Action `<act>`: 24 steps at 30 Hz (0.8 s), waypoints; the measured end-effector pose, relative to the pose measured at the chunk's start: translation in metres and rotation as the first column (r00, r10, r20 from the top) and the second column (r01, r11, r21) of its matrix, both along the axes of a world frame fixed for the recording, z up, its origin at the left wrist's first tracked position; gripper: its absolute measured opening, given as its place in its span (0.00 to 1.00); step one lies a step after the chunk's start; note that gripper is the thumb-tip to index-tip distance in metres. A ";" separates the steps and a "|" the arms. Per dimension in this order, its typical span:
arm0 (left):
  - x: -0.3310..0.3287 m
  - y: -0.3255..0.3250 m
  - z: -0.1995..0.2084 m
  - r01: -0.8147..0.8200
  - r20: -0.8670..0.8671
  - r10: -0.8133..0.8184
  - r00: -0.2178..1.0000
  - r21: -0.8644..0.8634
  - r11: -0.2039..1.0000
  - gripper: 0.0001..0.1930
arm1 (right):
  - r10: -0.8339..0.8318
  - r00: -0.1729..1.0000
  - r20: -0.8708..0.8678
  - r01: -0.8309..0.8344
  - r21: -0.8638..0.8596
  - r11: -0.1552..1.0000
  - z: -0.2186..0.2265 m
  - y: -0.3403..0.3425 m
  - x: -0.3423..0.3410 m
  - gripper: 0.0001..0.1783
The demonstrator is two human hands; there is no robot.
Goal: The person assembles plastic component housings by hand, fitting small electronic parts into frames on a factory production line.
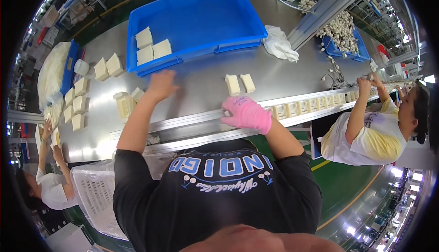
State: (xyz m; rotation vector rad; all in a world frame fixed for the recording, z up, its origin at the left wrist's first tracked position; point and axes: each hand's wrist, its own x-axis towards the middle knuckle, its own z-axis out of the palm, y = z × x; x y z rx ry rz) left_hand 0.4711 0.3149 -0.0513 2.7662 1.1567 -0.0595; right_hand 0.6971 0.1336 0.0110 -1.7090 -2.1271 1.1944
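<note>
My left hand (162, 86), bare and blurred by motion, is over the steel table just below the blue tray (196, 54). Its thumb stands apart from the fingers, and nothing shows between them. My right hand (247, 114) wears a pink glove and is closed at the metal rail (196, 118); a pale bit shows under its fingers, but its kind is hidden. To its right, a row of cream plastic housings (304, 106) sits in the rail. Two cream blocks (232, 85) lie just beyond the glove. Near my left forearm is a larger cream block (123, 105).
Several cream stacks (145, 38) sit in the tray's left end, and more cream blocks (78, 104) lie at left. A white cloth (280, 44) and metal post (320, 12) stand right. Co-workers sit at both sides; a white crate (96, 197) is at lower left.
</note>
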 end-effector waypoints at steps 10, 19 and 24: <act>-0.094 0.054 -0.077 -0.254 -0.499 0.348 0.793 0.249 0.935 0.14 | -0.158 0.897 0.412 0.038 0.286 0.958 -0.039 0.023 0.057 0.21; -0.080 0.061 -0.080 -0.292 -0.563 0.416 0.714 0.300 0.908 0.11 | -0.206 0.796 0.569 0.255 -0.007 0.967 -0.126 0.085 0.094 0.25; -0.056 0.046 -0.051 -0.336 -0.143 0.314 0.938 -0.166 0.927 0.11 | -0.138 0.761 0.634 0.245 -0.082 0.966 -0.118 0.083 0.089 0.26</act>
